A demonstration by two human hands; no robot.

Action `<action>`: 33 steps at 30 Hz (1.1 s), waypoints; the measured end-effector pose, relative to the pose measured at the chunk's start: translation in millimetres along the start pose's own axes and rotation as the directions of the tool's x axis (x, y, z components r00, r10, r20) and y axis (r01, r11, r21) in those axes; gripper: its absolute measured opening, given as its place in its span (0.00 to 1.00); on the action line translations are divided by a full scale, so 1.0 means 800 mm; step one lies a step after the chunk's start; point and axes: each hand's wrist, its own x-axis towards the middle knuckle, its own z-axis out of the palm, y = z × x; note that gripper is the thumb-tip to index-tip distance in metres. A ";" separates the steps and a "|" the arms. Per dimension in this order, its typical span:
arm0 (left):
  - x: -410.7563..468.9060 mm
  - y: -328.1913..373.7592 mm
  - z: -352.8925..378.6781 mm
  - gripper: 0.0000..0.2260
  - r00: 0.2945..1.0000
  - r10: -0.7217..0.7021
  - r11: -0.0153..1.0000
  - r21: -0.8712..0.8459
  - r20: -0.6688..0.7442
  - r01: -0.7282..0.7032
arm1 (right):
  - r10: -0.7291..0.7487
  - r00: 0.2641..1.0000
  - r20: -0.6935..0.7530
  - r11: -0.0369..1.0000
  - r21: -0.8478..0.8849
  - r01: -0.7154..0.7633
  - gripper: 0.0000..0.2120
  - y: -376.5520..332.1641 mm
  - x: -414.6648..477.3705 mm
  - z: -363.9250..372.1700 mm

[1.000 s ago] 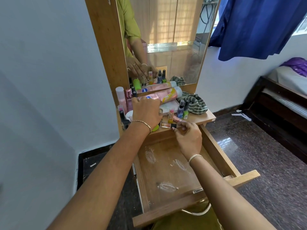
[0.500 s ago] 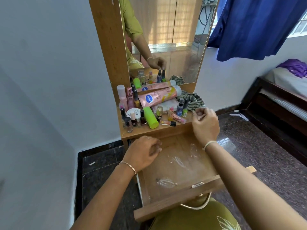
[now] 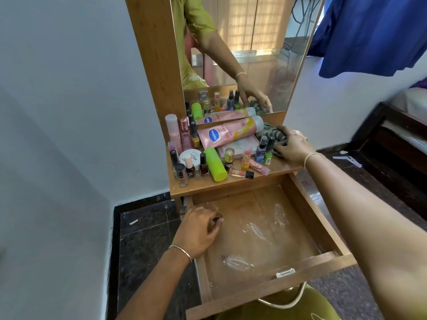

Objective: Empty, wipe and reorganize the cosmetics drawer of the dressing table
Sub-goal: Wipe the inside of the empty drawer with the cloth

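Note:
The wooden drawer (image 3: 307,269) of the dressing table is pulled out, with nothing in it but white smears on its bottom. My left hand (image 3: 198,229) rests on the drawer's left wall, fingers curled, holding nothing. On the tabletop (image 3: 198,188) stand several cosmetics: a pink lotion tube (image 3: 228,133), a lime green bottle (image 3: 216,163), nail polish bottles (image 3: 189,169) and small spray bottles (image 3: 263,150). At the right end lies a green patterned cloth (image 3: 269,133), with my right hand (image 3: 291,146) laid on it and fingers closing around it.
A mirror (image 3: 242,54) rises behind the tabletop and reflects my arm. A white wall is close on the left. A blue curtain (image 3: 369,35) hangs at upper right, with a dark bed frame (image 3: 397,144) below it. Dark tiled floor surrounds the table.
My left hand came down from the tabletop to the drawer's left wall. My right hand left the small bottles and moved right onto the green cloth.

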 end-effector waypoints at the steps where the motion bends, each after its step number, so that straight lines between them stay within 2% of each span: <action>1: 0.000 -0.001 0.001 0.08 1.000 0.002 1.000 0.005 -0.014 -0.002 | -0.007 1.000 -0.007 1.000 0.003 0.007 0.28 -0.001 0.003 0.002; 5: 0.001 -0.003 0.004 0.07 0.999 0.006 1.000 0.016 -0.033 -0.006 | -0.019 0.989 -0.149 1.000 -0.024 0.015 0.22 -0.004 0.007 0.010; 9: 0.000 -0.003 0.004 0.07 0.999 0.024 0.999 0.025 -0.040 -0.023 | 0.006 0.961 -0.277 1.000 0.025 0.001 0.18 -0.002 0.002 0.013; 13: -0.009 -0.004 0.003 0.07 0.987 0.045 0.998 0.043 -0.155 -0.039 | 0.009 0.916 -0.402 0.996 0.080 0.026 0.16 -0.001 -0.016 -0.005; 16: -0.015 -0.007 0.005 0.08 0.965 -0.054 0.997 0.047 -0.255 0.068 | 0.006 0.877 -0.480 0.986 0.149 0.074 0.15 0.003 -0.043 -0.029; 19: -0.022 -0.004 0.007 0.11 0.930 -0.238 0.969 -0.002 -0.279 0.247 | 0.052 0.858 -0.511 0.964 0.251 0.091 0.15 0.014 -0.087 -0.042; 23: -0.031 0.002 0.009 0.15 0.815 -0.511 0.855 -0.258 -0.273 0.450 | 0.058 0.864 -0.500 0.959 0.270 0.091 0.13 0.034 -0.157 -0.022; 26: -0.024 0.006 0.009 0.20 0.726 -0.674 0.702 -0.419 -0.133 0.576 | 0.022 0.921 -0.390 0.989 0.144 0.037 0.10 0.039 -0.193 0.018; 29: -0.009 0.009 0.009 0.21 0.703 -0.711 0.602 -0.529 -0.014 0.598 | -0.029 0.974 -0.227 1.000 -0.011 0.027 0.08 0.031 -0.203 0.052; 33: 0.005 0.011 0.011 0.17 0.700 -0.714 0.586 -0.555 -0.009 0.591 | -0.120 0.980 -0.157 0.966 -0.246 0.078 0.06 0.011 -0.188 0.077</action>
